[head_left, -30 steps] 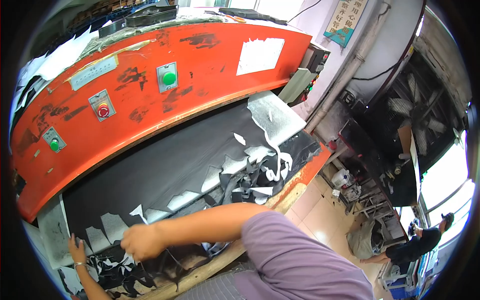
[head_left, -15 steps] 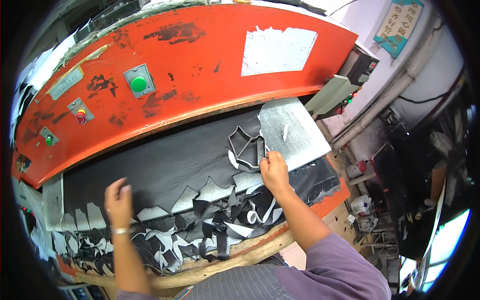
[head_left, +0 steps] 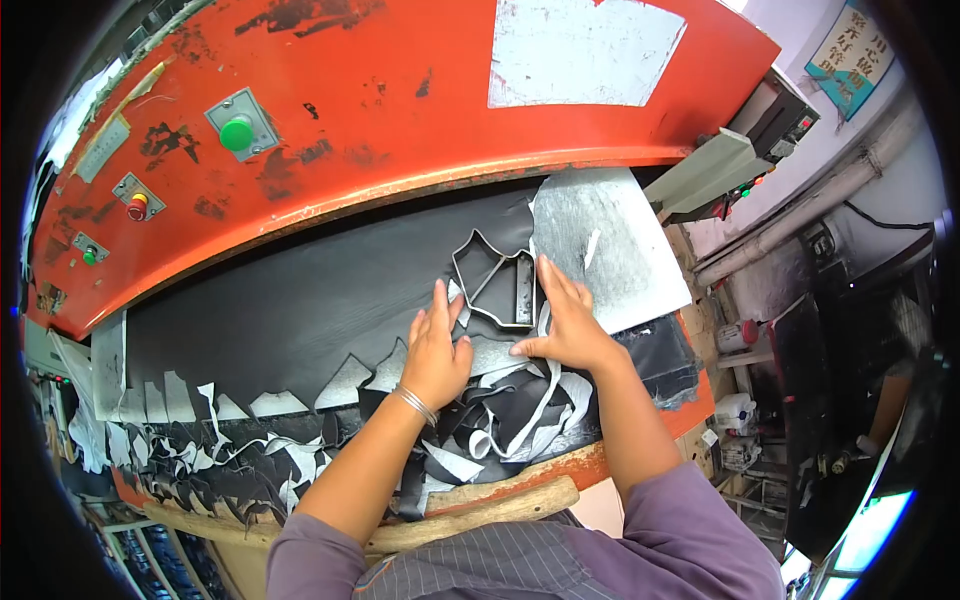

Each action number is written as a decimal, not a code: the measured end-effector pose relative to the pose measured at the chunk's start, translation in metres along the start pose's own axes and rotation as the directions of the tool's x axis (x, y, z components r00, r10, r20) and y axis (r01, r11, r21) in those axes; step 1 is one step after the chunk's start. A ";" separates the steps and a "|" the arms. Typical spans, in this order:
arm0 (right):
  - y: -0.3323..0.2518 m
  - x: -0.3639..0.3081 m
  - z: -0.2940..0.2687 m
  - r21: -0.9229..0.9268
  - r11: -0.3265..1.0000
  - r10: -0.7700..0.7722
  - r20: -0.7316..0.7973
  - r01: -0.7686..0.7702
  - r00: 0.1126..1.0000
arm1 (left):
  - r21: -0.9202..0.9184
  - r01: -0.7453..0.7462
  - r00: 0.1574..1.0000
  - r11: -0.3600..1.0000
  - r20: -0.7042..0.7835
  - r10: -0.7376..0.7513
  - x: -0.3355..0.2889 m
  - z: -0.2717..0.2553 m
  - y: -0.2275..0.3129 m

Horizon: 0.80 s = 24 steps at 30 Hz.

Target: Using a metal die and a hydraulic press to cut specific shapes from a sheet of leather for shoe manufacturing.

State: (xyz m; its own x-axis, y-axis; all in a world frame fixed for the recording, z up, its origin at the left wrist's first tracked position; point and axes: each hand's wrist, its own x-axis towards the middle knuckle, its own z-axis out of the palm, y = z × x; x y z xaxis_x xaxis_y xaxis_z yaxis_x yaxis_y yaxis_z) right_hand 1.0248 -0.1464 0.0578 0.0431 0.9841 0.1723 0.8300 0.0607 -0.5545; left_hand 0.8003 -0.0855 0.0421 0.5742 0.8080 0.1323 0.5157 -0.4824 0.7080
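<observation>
A metal cutting die, an angular outline with a crossbar, lies on a black sheet of leather-like material near its right end. My right hand is open just right of the die, with the fingers stretched along its side and the thumb apart below it. Fingertips look to be at the die's edge; whether they press on it I cannot tell. On the sheet's near edge, left of the die, my left hand is open, its fingers extended toward a small white-backed piece.
A large orange press with a green button and a red knob rises behind the sheet. Black and white offcuts pile along the front edge above a wooden rail. A pale cutting board shows at right.
My left hand has moved right, from the sheet's left part to beside the die. My right hand has let go of the die and opened beside it. The view has shifted.
</observation>
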 end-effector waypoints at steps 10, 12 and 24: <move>0.027 0.028 -0.030 0.084 0.973 -0.208 -0.097 0.216 0.973 | -0.006 -0.066 0.998 0.998 -0.017 0.066 0.034 -0.010 -0.014; 0.005 0.068 -0.025 -0.073 0.912 -0.408 -0.055 0.403 0.912 | -0.004 -0.049 0.997 0.999 -0.065 0.048 0.034 -0.011 -0.018; -0.002 0.111 -0.030 -0.318 0.845 -0.324 0.334 0.429 0.885 | -0.293 0.040 0.935 0.955 -0.327 -0.140 0.017 -0.011 -0.023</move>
State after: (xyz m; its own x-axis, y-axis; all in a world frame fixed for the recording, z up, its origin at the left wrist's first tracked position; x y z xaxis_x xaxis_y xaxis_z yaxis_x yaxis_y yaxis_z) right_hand 1.0444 -0.0424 0.1028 -0.4164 0.9072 0.0597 0.8970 0.4206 -0.1360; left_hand 0.7915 -0.0566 0.0355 0.2570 0.9331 0.2515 0.3293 -0.3292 0.8850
